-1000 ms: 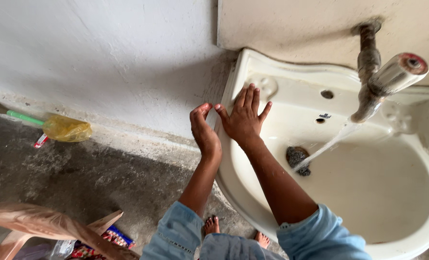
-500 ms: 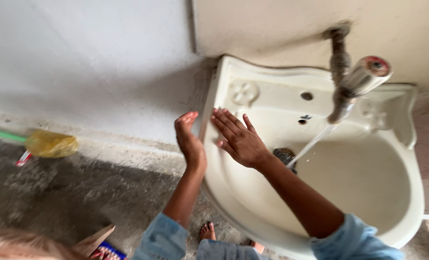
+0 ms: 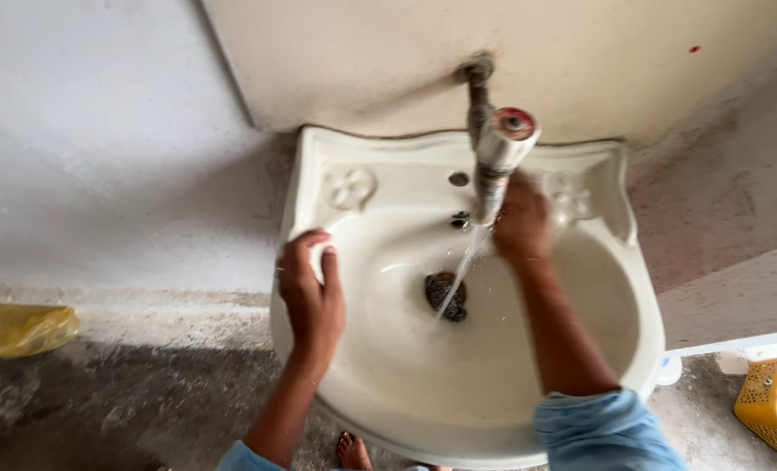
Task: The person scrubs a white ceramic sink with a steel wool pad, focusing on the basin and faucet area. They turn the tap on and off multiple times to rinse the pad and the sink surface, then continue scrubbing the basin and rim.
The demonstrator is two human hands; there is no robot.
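Leaning over: the wall (image 3: pixel 100 131) fills the top of my view, the grey floor (image 3: pixel 144 392) the bottom left.
Basin: the cream washbasin (image 3: pixel 598 262) is fixed to the wall straight ahead of me, its long axis running left to right and its rounded front bulging toward my feet.
Tap: the tap (image 3: pixel 497 157) comes off the wall above the basin's back ledge, its long axis running from the wall out toward me; the spout points down at the dark drain (image 3: pixel 447 292), and water (image 3: pixel 462 266) is running.
Left hand: my left hand (image 3: pixel 311 292) is curled over the basin's left rim, fingers pressed against it.
Right hand: my right hand (image 3: pixel 521 222) sits just behind the spout against the back of the bowl; I cannot tell whether it is spread or closed.
Doing it well: I judge a firm hold on the rim and slow, flat strokes through the stream best.
Small things: yellow bag (image 3: pixel 17 330) far left, yellow basket (image 3: pixel 768 401) far right.
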